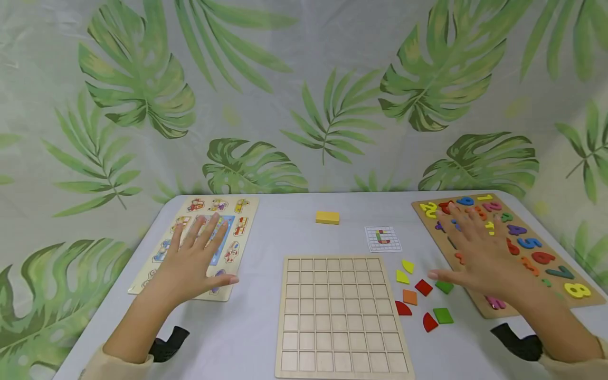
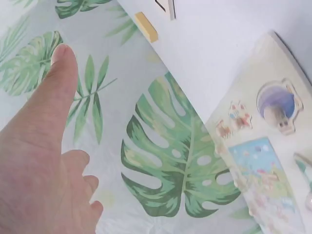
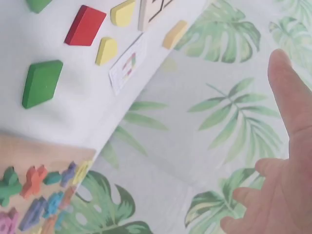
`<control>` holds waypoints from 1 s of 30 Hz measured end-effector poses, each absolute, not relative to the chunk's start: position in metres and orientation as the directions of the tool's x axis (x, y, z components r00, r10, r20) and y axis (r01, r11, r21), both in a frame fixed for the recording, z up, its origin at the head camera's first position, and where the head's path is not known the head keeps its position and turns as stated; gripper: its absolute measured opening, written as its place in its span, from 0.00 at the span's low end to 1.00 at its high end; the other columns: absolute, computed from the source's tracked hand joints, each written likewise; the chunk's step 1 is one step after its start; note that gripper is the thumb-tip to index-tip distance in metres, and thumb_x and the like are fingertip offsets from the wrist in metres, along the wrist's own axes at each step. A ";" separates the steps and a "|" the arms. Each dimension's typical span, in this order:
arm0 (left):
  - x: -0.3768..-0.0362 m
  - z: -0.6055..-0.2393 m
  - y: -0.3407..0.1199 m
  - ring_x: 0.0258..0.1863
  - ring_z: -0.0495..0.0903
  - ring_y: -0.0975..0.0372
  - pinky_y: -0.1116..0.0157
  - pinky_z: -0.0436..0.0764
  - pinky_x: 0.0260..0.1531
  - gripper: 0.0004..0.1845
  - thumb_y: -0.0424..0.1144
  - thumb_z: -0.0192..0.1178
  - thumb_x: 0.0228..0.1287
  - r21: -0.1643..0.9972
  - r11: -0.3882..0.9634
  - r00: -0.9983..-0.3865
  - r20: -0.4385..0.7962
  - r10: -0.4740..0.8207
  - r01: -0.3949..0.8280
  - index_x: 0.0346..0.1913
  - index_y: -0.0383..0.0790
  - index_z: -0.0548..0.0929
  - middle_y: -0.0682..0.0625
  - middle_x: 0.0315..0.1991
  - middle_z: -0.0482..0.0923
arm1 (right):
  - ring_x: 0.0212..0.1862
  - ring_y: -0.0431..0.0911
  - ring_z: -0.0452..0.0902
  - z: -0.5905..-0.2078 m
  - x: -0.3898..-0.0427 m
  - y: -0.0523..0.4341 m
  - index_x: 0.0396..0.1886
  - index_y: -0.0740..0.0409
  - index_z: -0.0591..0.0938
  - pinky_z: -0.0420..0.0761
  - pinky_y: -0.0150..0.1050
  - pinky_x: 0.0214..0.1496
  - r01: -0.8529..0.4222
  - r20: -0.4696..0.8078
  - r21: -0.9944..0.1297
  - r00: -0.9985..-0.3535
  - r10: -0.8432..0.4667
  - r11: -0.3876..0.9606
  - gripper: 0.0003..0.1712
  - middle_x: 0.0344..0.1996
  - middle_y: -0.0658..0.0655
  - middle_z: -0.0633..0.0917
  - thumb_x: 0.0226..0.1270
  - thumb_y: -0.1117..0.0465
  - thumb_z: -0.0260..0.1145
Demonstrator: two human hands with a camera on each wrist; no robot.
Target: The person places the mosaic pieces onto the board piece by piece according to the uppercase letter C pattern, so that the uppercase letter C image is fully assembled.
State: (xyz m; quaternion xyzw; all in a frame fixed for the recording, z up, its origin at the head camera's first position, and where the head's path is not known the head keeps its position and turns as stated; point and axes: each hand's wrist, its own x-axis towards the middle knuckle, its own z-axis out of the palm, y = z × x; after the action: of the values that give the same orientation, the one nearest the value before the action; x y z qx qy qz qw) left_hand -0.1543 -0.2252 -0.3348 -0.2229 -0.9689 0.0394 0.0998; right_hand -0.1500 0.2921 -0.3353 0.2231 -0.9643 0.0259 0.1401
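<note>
Resting flat with fingers spread wide: left hand (image 1: 192,261) on the picture puzzle board (image 1: 237,237), at the table's left; gripping nothing. Hovering or resting, fingers likewise spread and holding nothing: right hand (image 1: 480,256) over the number puzzle board (image 1: 565,295), at the table's right, thumb pointing toward the loose pieces; contact with the board cannot be told. Between both hands, centred: one empty grid board (image 1: 339,316). Just right of the grid, eight loose coloured shape pieces: two yellow (image 1: 407,266), three red (image 1: 423,287), two green (image 1: 443,315), one orange (image 1: 410,297). Behind them: one pattern card (image 1: 382,238). Further back: one yellow block (image 1: 328,217).
</note>
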 end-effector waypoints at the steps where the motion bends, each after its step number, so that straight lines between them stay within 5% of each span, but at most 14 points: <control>1: -0.155 -0.337 -0.224 0.67 0.30 0.51 0.48 0.26 0.60 0.55 0.76 0.42 0.48 -0.121 0.892 -0.873 0.185 0.450 0.435 0.71 0.43 0.41 0.44 0.71 0.36 | 0.67 0.59 0.24 -0.337 -0.151 0.291 0.71 0.52 0.38 0.20 0.62 0.57 -0.443 0.281 -0.004 -0.861 -0.424 0.897 0.66 0.69 0.62 0.38 0.43 0.33 0.66; 9: -0.157 -0.358 -0.201 0.68 0.36 0.54 0.48 0.42 0.62 0.54 0.73 0.45 0.49 -0.024 0.839 -0.814 0.228 0.534 0.543 0.71 0.42 0.43 0.49 0.71 0.37 | 0.66 0.65 0.34 -0.355 -0.164 0.282 0.72 0.47 0.40 0.30 0.66 0.58 -0.458 0.222 -0.257 -0.885 -0.409 0.851 0.61 0.68 0.66 0.49 0.47 0.40 0.69; 18: -0.151 -0.390 -0.164 0.67 0.48 0.53 0.57 0.51 0.63 0.53 0.67 0.54 0.50 0.164 0.749 -0.762 0.252 0.597 0.641 0.70 0.36 0.48 0.47 0.70 0.43 | 0.63 0.66 0.50 -0.392 -0.175 0.279 0.71 0.54 0.47 0.59 0.66 0.53 -0.343 0.074 -0.518 -0.931 -0.358 0.784 0.51 0.66 0.68 0.52 0.55 0.50 0.67; 24: -0.147 -0.410 -0.148 0.67 0.47 0.55 0.60 0.51 0.63 0.53 0.64 0.58 0.48 0.450 0.692 -0.808 0.133 0.573 0.565 0.70 0.38 0.48 0.46 0.70 0.45 | 0.55 0.61 0.64 -0.410 -0.175 0.277 0.68 0.59 0.55 0.72 0.56 0.48 -0.245 -0.005 -0.584 -0.952 -0.305 0.774 0.45 0.62 0.67 0.62 0.56 0.48 0.65; 30: -0.142 -0.429 -0.142 0.67 0.46 0.54 0.57 0.50 0.63 0.50 0.58 0.60 0.50 0.630 0.637 -0.837 0.037 0.546 0.444 0.70 0.38 0.48 0.45 0.69 0.47 | 0.51 0.58 0.69 -0.424 -0.177 0.277 0.61 0.64 0.65 0.71 0.54 0.50 -0.231 0.007 -0.581 -0.960 -0.280 0.780 0.34 0.53 0.65 0.72 0.59 0.54 0.64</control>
State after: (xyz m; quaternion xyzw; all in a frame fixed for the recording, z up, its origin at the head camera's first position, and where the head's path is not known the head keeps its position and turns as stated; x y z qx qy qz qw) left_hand -0.1425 -0.1423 -0.4292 -0.2746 -0.9013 -0.3256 -0.0789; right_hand -0.1769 0.2772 -0.4235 0.1355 -0.9426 0.3027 -0.0397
